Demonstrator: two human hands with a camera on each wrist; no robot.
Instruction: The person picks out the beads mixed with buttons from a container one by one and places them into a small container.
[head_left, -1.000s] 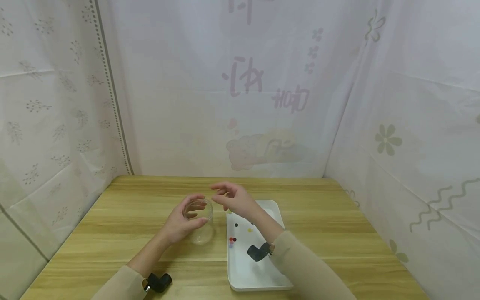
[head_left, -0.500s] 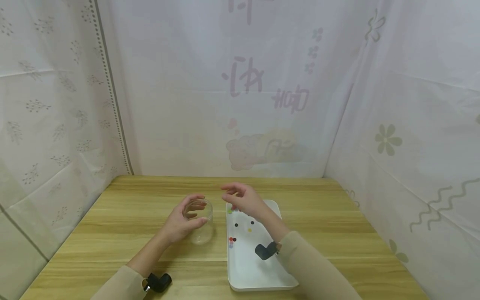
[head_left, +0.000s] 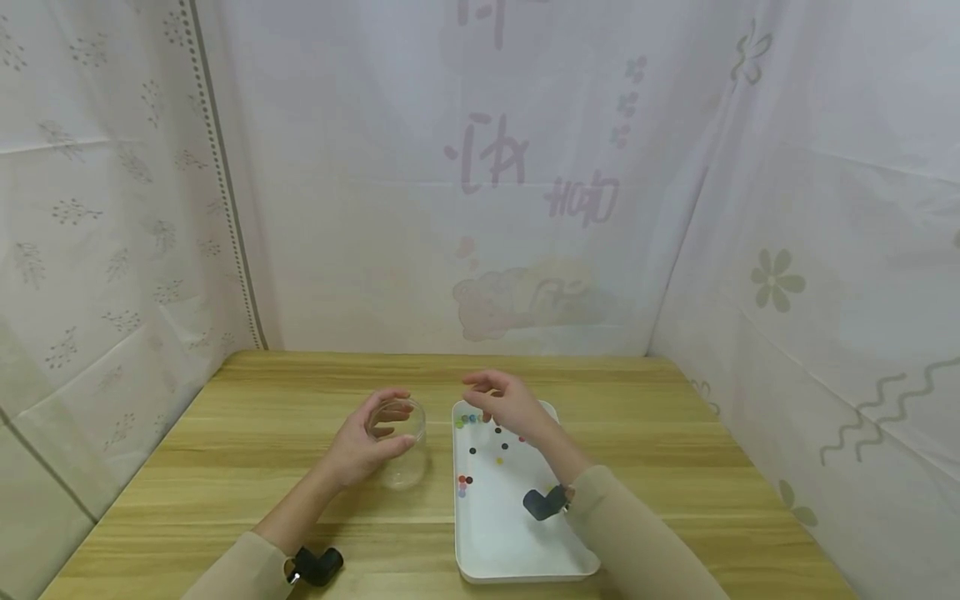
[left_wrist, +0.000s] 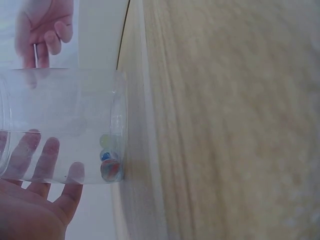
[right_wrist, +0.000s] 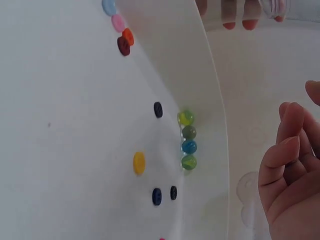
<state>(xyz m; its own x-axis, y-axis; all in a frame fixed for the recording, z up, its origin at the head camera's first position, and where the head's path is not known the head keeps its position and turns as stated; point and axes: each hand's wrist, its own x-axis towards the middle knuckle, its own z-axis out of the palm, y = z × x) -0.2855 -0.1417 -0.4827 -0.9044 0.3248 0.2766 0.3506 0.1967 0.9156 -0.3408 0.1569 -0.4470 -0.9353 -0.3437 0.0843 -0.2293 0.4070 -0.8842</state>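
With your left hand (head_left: 360, 446) you're gripping the clear jar (head_left: 405, 470) — it's standing upright, just left of the white tray (head_left: 502, 533), and a few swirled marbles (left_wrist: 111, 170) are sitting at its bottom. Your right hand (head_left: 513, 408) is hovering, loosely curled, over the tray's far end — green, grey and blue glass balls (right_wrist: 189, 147) are lining the wall there, and small coloured buttons (right_wrist: 139, 163) are lying scattered across the tray.

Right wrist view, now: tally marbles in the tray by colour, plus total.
Bright green marbles: 2
Blue marble: 1
Dull olive-grey marble: 1
Total: 4 seen in the white tray
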